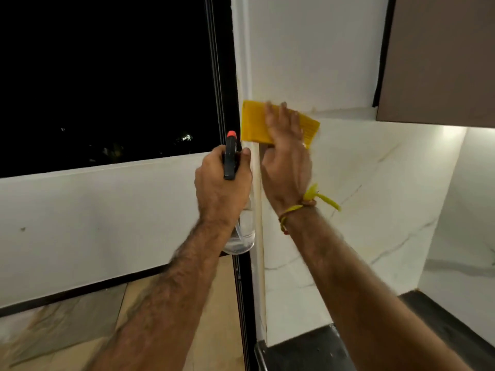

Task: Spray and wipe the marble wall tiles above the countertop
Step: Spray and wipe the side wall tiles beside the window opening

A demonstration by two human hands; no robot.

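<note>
My right hand [285, 156] presses a folded yellow cloth [254, 124] flat against the white marble wall tiles [375, 183], at the tiles' left edge near their top. The fingers are spread over the cloth. My left hand [222, 188] is wrapped around the neck of a clear spray bottle [239, 242] with a black head and orange nozzle [231, 134], held upright just left of the wall corner. The bottle's nozzle points up and away, close to the cloth's lower left corner.
A dark countertop [308, 352] lies below the tiles at the bottom right. A brown upper cabinet [442, 62] hangs at the top right. A black door frame [241, 303] and dark opening stand to the left, with a white parapet wall [93, 223] and tan floor beyond.
</note>
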